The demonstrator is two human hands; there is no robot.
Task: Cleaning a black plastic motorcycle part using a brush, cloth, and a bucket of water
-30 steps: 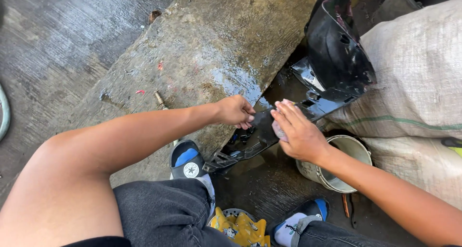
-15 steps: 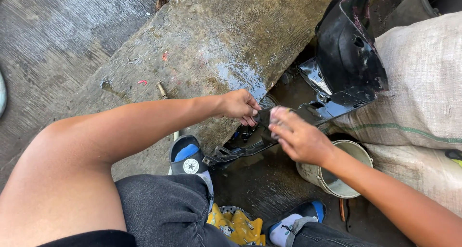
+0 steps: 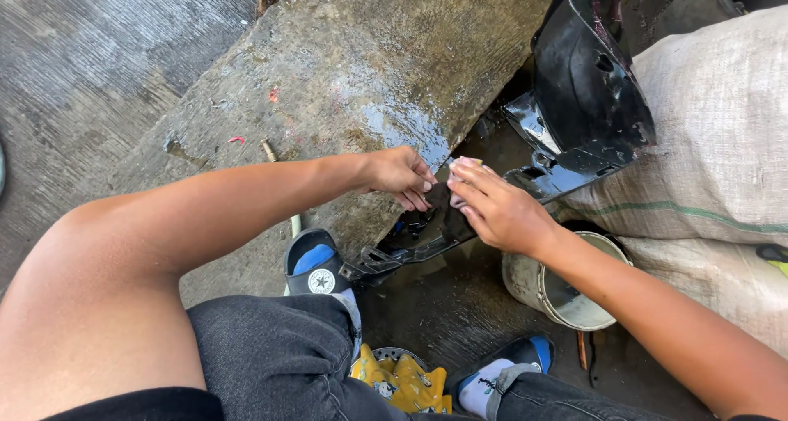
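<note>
While both hands are held low over wet ground, the widest thing in view is the wet concrete slab (image 3: 361, 84), which is seen slanting away above and to the left of them. To the right of the hands, a large woven sack (image 3: 722, 142) is laid on its side, and a second sack is seen below it. Against that sack the glossy black plastic body panel (image 3: 587, 93) is leaned; its broad curved end is raised above the right hand, while its narrow lower end is stretched down beneath both hands toward the left foot. Just below the right wrist a dirty white bucket (image 3: 546, 294) is set on the dark wet ground. A blue and black sandal (image 3: 316, 265) is worn on the foot below the left hand, and a yellow printed cloth (image 3: 402, 384) is seen further down between the knees. The left hand (image 3: 398, 175) is curled, its fingertips pinched on the edge of the panel's narrow part. The right hand (image 3: 497, 212) is laid with fingers extended and close together, and a small pinkish rag (image 3: 460, 179) is pressed under them against the panel, just beside the left hand's fingertips.
</note>
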